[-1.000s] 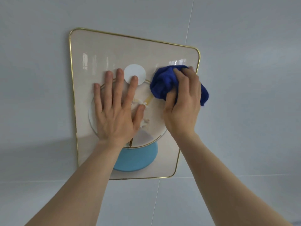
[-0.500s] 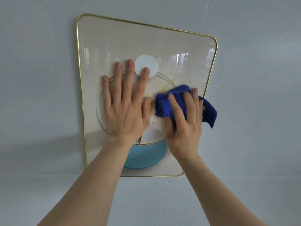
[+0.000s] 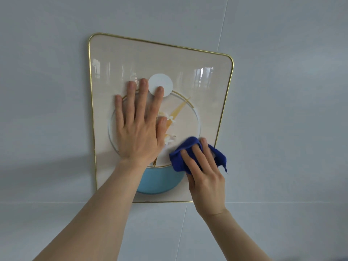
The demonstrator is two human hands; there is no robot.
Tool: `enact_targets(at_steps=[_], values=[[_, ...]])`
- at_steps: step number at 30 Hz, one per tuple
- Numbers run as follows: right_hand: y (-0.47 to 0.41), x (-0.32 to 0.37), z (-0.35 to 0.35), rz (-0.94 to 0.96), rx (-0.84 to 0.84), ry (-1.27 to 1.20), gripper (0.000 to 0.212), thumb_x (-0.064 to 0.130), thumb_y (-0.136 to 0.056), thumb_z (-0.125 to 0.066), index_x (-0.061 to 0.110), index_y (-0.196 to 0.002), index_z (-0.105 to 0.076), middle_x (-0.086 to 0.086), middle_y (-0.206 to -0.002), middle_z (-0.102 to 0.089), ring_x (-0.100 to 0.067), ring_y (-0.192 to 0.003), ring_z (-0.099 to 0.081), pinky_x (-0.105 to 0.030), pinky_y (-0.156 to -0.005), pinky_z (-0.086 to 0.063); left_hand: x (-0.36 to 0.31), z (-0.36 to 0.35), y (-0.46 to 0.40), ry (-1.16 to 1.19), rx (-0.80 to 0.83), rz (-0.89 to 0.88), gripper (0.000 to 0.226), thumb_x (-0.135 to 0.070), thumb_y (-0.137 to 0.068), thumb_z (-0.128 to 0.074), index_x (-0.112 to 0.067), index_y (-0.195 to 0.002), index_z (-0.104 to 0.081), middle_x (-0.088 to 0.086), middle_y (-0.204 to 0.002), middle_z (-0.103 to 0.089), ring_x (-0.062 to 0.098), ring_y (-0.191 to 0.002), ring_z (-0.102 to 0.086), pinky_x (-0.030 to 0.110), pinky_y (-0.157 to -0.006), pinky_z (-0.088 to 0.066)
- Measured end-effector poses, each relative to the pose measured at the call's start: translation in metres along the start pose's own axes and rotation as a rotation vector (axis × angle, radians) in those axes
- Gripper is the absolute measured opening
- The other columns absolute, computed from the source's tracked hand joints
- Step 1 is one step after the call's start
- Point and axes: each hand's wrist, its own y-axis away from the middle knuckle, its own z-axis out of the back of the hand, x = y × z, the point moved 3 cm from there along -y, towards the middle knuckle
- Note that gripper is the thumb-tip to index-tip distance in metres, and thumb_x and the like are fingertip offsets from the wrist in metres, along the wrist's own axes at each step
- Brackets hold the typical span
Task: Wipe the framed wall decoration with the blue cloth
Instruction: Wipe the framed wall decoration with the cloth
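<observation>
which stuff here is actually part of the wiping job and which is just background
Part of the job:
- framed wall decoration
- blue cloth
- right hand, pressing the cloth
- left hand, flat on the decoration

Just background:
- grey wall panels

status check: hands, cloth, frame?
Left hand flat on framed decoration. Right hand pressing blue cloth at lower right. Nothing in the way.

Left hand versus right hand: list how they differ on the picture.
The left hand lies flat and bare, fingers spread, over the middle of the framed decoration. The right hand presses the bunched blue cloth lower, near the right edge. Both push against the glossy face.
</observation>
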Motion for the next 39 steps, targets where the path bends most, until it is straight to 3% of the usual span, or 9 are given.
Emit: enact_targets(at_steps=[5,9,15,20,26,33,39], values=[[0.001,0.007,0.018,0.028,0.117,0.044,0.049,-0.016,-0.076,-0.077,0.012,-0.116,-0.074,-0.006,-0.132,-0.071,-0.034,-0.139,-0.054,-0.042,-0.081,-0.063,-0.002,0.004,-0.001,0.020,0.048,0.000,0.064,-0.046,-0.110,-0.027,-0.025,-0.168,-0.011,0.013,-0.176,-0.010,0.036,-0.163,-0.006,0.057,-0.131,-0.006],[-0.007,0.008,0.037,-0.064,0.072,-0.033,0.047,-0.014,-0.071,-0.079,0.008,-0.112,-0.075,-0.010,-0.121,-0.073,-0.034,-0.120,-0.061,-0.040,-0.069,-0.061,-0.002,0.006,-0.001,0.033,0.080,0.000,0.065,-0.046,-0.110,-0.028,-0.025,-0.168,-0.009,0.013,-0.176,-0.007,0.037,-0.163,-0.004,0.059,-0.131,-0.005],[-0.077,-0.005,0.067,-0.267,-0.232,-0.197,0.043,-0.008,-0.073,-0.064,0.001,-0.115,-0.069,-0.020,-0.121,-0.064,-0.040,-0.108,-0.054,-0.022,-0.090,-0.036,-0.002,0.007,-0.001,0.042,0.093,-0.015,0.064,-0.049,-0.111,-0.024,-0.023,-0.168,-0.011,0.016,-0.176,-0.008,0.040,-0.162,-0.005,0.060,-0.130,-0.006],[-0.131,-0.011,0.063,-0.282,-0.262,-0.236,0.044,-0.001,-0.085,-0.063,0.007,-0.129,-0.065,-0.016,-0.131,-0.060,-0.036,-0.122,-0.054,-0.022,-0.096,-0.039,-0.002,0.005,0.000,0.045,0.084,-0.013,0.063,-0.049,-0.111,-0.023,-0.024,-0.168,-0.011,0.016,-0.176,-0.009,0.040,-0.162,-0.007,0.060,-0.130,-0.006],[-0.111,-0.003,0.031,-0.124,-0.188,-0.052,0.043,0.008,-0.100,-0.059,0.013,-0.142,-0.060,-0.016,-0.151,-0.054,-0.037,-0.150,-0.037,-0.040,-0.103,-0.051,-0.002,0.005,0.000,0.037,0.067,-0.004,0.064,-0.047,-0.110,-0.026,-0.024,-0.168,-0.013,0.015,-0.175,-0.011,0.039,-0.162,-0.008,0.061,-0.130,-0.008],[-0.059,-0.005,0.006,-0.027,-0.147,-0.047,0.038,0.005,-0.101,-0.061,0.014,-0.138,-0.065,-0.018,-0.149,-0.056,-0.036,-0.150,-0.038,-0.047,-0.101,-0.055,-0.003,0.005,-0.001,0.018,0.045,0.003,0.063,-0.047,-0.110,-0.029,-0.024,-0.168,-0.017,0.015,-0.175,-0.015,0.039,-0.162,-0.013,0.059,-0.131,-0.009],[0.030,0.001,-0.013,0.043,0.086,-0.034,0.060,-0.018,-0.082,-0.067,0.015,-0.132,-0.069,-0.015,-0.143,-0.061,-0.034,-0.152,-0.036,-0.040,-0.083,-0.061,-0.003,0.006,-0.001,-0.001,0.043,-0.003,0.061,-0.047,-0.111,-0.024,-0.023,-0.167,-0.020,0.016,-0.174,-0.018,0.040,-0.161,-0.015,0.060,-0.130,-0.011]])
